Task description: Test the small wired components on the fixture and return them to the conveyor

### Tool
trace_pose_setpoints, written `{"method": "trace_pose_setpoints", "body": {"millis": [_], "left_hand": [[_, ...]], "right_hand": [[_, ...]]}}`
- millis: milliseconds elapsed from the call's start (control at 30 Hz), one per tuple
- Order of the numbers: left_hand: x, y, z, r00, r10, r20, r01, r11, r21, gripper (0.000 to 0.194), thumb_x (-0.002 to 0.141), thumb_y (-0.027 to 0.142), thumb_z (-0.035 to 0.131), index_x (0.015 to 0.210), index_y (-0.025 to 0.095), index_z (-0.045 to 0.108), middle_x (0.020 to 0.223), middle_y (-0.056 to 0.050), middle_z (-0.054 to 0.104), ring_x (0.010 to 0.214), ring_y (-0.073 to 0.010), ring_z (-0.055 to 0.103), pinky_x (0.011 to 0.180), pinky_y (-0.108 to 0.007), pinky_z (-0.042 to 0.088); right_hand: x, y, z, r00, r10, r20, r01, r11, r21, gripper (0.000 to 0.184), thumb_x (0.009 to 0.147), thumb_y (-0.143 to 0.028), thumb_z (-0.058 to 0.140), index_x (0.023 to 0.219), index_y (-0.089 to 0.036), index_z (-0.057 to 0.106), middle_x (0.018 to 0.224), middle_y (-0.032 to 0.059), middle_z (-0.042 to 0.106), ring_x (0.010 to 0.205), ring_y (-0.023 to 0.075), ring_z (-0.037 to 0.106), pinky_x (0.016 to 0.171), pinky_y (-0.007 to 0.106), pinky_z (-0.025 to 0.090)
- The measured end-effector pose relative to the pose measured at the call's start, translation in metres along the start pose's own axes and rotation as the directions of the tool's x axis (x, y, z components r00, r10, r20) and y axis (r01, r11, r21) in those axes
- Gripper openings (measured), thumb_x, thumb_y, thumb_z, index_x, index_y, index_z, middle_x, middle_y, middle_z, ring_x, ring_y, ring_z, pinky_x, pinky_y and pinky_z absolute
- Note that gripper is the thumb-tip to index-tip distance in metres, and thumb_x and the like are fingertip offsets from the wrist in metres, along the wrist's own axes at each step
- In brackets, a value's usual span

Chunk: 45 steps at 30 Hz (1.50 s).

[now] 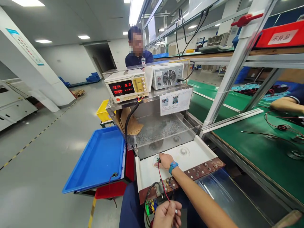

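Observation:
My right hand, with a blue wrist strap, is over the white tray-like fixture. Its fingers close on a small green circuit board above a round spot on the white surface. From the board a red wire runs down across the brown terminal strip to my left hand. That hand pinches the wire near a small white connector at the bottom edge. Green, yellow and blue clips hang below the strip, beside my left hand.
A blue tray at left holds another small board. Ahead stand a power supply with red digits and a grey fan-fronted unit. A green conveyor with wired parts runs at right. A person is behind; another's arm reaches in.

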<state>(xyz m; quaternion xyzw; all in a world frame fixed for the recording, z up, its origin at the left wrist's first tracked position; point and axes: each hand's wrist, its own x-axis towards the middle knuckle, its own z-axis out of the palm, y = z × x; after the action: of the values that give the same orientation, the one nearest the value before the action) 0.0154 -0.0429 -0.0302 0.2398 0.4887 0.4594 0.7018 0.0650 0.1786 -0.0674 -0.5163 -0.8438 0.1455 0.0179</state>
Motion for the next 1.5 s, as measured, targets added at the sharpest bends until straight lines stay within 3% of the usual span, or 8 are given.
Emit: {"method": "trace_pose_setpoints", "body": {"millis": [167,300,433,600,800,1033,1267,1500], "left_hand": [[0.011,0.037,-0.011,0.973,0.199,-0.120,-0.182,0.973,0.139,0.060,0.063,0.069,0.074,0.083,0.012,0.069,0.062,-0.001,0.061,0.047,-0.0075,0.052,0.047,-0.020,0.034],[0.032,0.071,-0.018,0.935,0.284,-0.213,-0.218,0.933,0.287,0.055,0.065,0.069,0.072,0.073,0.016,0.063,0.061,0.000,0.061,0.052,-0.0100,0.051,0.052,-0.023,0.037],[0.063,0.087,-0.020,0.923,0.343,-0.176,-0.236,0.863,0.447,0.055,0.064,0.071,0.067,0.065,0.017,0.060,0.061,-0.002,0.061,0.058,-0.0136,0.052,0.058,-0.025,0.039],[0.086,0.079,-0.021,0.936,0.337,-0.103,-0.242,0.827,0.508,0.052,0.066,0.069,0.065,0.063,0.017,0.060,0.061,-0.003,0.062,0.061,-0.0157,0.051,0.062,-0.027,0.038],[0.092,0.075,-0.021,0.932,0.361,-0.022,-0.280,0.760,0.587,0.041,0.072,0.057,0.064,0.065,0.017,0.063,0.068,-0.003,0.064,0.069,-0.0165,0.052,0.069,-0.028,0.039],[0.097,0.076,-0.018,0.937,0.340,0.080,-0.302,0.673,0.675,0.039,0.076,0.055,0.059,0.067,0.017,0.060,0.063,0.002,0.056,0.061,-0.0132,0.045,0.060,-0.026,0.035],[0.114,0.059,-0.027,0.930,0.367,-0.022,-0.204,0.564,0.800,0.039,0.074,0.055,0.059,0.058,0.020,0.052,0.057,0.002,0.055,0.061,-0.0156,0.048,0.062,-0.028,0.034],[0.123,0.050,-0.032,0.944,0.323,-0.062,-0.125,0.526,0.841,0.039,0.072,0.056,0.056,0.056,0.021,0.052,0.056,0.000,0.057,0.058,-0.0163,0.051,0.059,-0.028,0.032]], "right_hand": [[0.001,0.003,0.006,0.999,-0.049,-0.007,0.049,0.998,0.039,0.038,0.085,-0.043,0.063,0.111,-0.016,0.058,0.106,0.0140,0.070,0.096,0.0289,0.067,0.074,0.032,0.045],[0.003,0.003,0.005,0.999,-0.031,0.025,0.030,0.997,0.071,0.034,0.084,-0.042,0.065,0.108,-0.018,0.059,0.106,0.0121,0.070,0.097,0.0272,0.066,0.075,0.031,0.043],[0.007,0.006,0.007,0.999,-0.009,0.046,0.004,0.994,0.112,0.034,0.082,-0.041,0.065,0.108,-0.019,0.059,0.105,0.0108,0.070,0.096,0.0258,0.066,0.074,0.029,0.041],[0.011,0.011,0.014,0.999,-0.026,0.028,0.023,0.992,0.126,0.033,0.082,-0.039,0.061,0.108,-0.018,0.058,0.102,0.0109,0.071,0.093,0.0250,0.066,0.071,0.029,0.040],[0.012,0.014,0.014,1.000,-0.012,0.026,0.008,0.989,0.149,0.034,0.081,-0.039,0.061,0.108,-0.019,0.058,0.100,0.0088,0.071,0.091,0.0233,0.066,0.070,0.029,0.039],[0.010,0.015,0.011,0.999,-0.030,0.034,0.024,0.985,0.168,0.040,0.080,-0.042,0.064,0.111,-0.018,0.057,0.102,0.0080,0.071,0.091,0.0229,0.065,0.072,0.028,0.039],[0.010,0.015,0.009,0.998,-0.030,0.050,0.022,0.987,0.159,0.040,0.081,-0.043,0.065,0.113,-0.018,0.057,0.105,0.0082,0.070,0.095,0.0231,0.064,0.074,0.028,0.039],[0.010,0.014,0.007,0.998,-0.014,0.058,0.004,0.986,0.168,0.040,0.082,-0.043,0.066,0.113,-0.018,0.058,0.104,0.0074,0.070,0.093,0.0218,0.064,0.074,0.027,0.039]]}}
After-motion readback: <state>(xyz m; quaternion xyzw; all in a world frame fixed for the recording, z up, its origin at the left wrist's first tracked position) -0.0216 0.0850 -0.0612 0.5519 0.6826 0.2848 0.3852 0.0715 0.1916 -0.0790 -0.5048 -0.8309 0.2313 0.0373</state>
